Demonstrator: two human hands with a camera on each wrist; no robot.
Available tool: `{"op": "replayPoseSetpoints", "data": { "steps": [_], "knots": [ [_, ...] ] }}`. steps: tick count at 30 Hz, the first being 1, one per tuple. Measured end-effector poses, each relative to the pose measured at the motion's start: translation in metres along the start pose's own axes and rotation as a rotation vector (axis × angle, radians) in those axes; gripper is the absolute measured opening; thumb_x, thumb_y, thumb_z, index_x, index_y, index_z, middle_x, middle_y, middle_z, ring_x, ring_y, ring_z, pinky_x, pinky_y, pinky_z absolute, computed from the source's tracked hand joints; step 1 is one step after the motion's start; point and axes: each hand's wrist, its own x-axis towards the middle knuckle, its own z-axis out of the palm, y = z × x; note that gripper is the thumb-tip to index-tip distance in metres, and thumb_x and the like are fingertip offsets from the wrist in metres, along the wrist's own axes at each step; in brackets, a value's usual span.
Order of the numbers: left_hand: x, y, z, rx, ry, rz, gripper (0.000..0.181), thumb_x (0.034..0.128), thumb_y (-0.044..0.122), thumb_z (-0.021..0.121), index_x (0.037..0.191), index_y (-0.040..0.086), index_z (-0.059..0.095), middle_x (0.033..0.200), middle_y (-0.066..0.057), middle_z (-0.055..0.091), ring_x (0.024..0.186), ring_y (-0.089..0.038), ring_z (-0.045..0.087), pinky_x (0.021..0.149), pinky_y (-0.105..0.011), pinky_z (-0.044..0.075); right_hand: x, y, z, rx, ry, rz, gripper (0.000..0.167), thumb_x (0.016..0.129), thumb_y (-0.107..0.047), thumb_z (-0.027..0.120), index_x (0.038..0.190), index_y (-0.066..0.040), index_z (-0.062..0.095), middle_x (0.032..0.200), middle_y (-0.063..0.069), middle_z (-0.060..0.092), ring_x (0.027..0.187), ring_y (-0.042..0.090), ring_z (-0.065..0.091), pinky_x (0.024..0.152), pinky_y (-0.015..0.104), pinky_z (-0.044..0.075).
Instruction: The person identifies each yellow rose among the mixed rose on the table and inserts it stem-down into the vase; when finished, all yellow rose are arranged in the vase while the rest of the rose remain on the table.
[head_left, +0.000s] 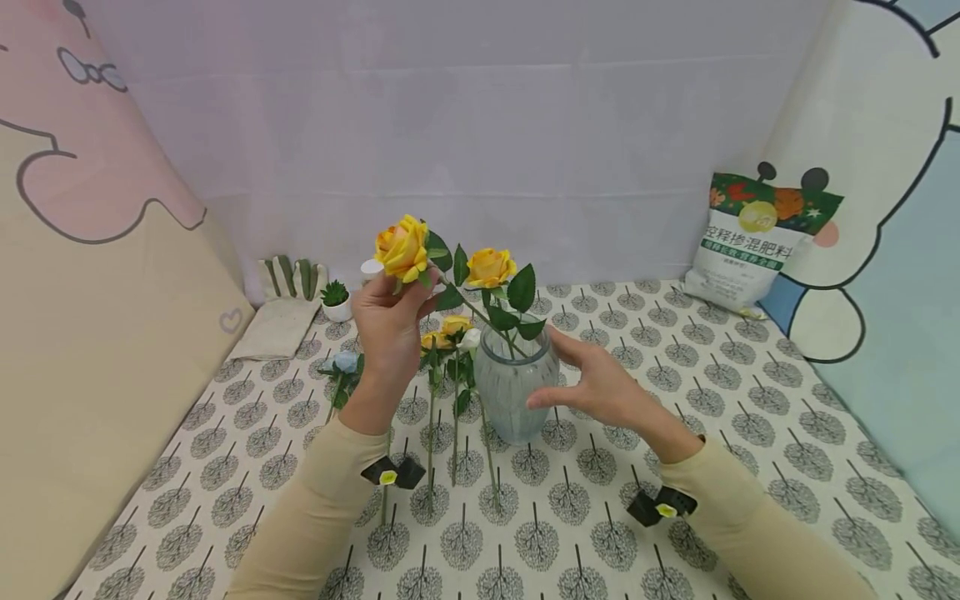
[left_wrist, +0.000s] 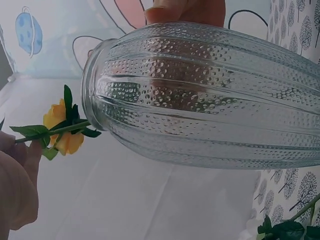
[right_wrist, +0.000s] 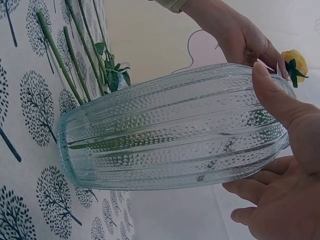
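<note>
In the head view, the left hand [head_left: 390, 325] pinches the stem just under the bloom of a yellow rose [head_left: 402, 248]. That stem slants down into the mouth of a ribbed glass vase [head_left: 513, 392]. A second yellow rose [head_left: 491, 267] stands in the vase, with green leaves around it. The right hand [head_left: 600, 383] is around the vase's right side, thumb toward the front and fingers behind. In the right wrist view, stems show through the glass vase [right_wrist: 170, 135], and the right hand [right_wrist: 295, 140] is at its upper part.
Left of the vase lie yellow roses [head_left: 455, 326], a white flower [head_left: 470, 339] and a blue flower [head_left: 345, 362] on the patterned cloth [head_left: 532, 542]. Behind are gloves [head_left: 281, 321], a small potted succulent [head_left: 336, 301] and, at the right, a fertilizer bag [head_left: 742, 246].
</note>
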Motion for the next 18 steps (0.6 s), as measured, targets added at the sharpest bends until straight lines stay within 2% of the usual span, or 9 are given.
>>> {"op": "replayPoseSetpoints", "data": {
  "steps": [2,5,13,18],
  "knots": [
    [-0.002,-0.001,0.001,0.025,-0.032,0.011,0.035,0.0881,-0.013,0.065,0.115,0.007,0.075,0.1,-0.008,0.072,0.087,-0.016,0.071,0.075,-0.031,0.061,0.0,0.0,0.0,-0.001,0.0,0.002,0.113,0.076,-0.038,0.086,0.156,0.003,0.019,0.162,0.018,0.019,0.144,0.035,0.031,0.117,0.046,0.029],
    [-0.005,-0.004,0.002,0.042,-0.063,0.018,0.038,0.0878,-0.014,0.064,0.119,0.006,0.073,0.101,-0.01,0.072,0.088,-0.018,0.072,0.076,-0.033,0.061,0.0,0.001,0.0,0.001,-0.003,0.001,0.112,0.076,-0.037,0.086,0.156,0.004,0.019,0.162,0.018,0.018,0.144,0.035,0.031,0.117,0.045,0.029],
    [-0.007,-0.016,0.003,0.091,-0.099,0.0,0.038,0.0875,-0.015,0.065,0.115,0.009,0.075,0.103,-0.008,0.073,0.087,-0.019,0.074,0.078,-0.038,0.061,0.0,0.002,0.0,0.007,0.003,0.0,0.112,0.075,-0.035,0.087,0.156,0.005,0.019,0.161,0.018,0.02,0.144,0.034,0.032,0.117,0.045,0.029],
    [-0.008,-0.022,0.004,0.106,-0.106,0.001,0.035,0.0872,-0.015,0.066,0.115,0.005,0.074,0.105,-0.008,0.073,0.09,-0.022,0.074,0.084,-0.044,0.06,0.0,0.001,0.0,-0.001,0.001,-0.004,0.113,0.076,-0.036,0.087,0.155,0.006,0.019,0.161,0.02,0.019,0.144,0.037,0.032,0.116,0.048,0.029]
  ]
}}
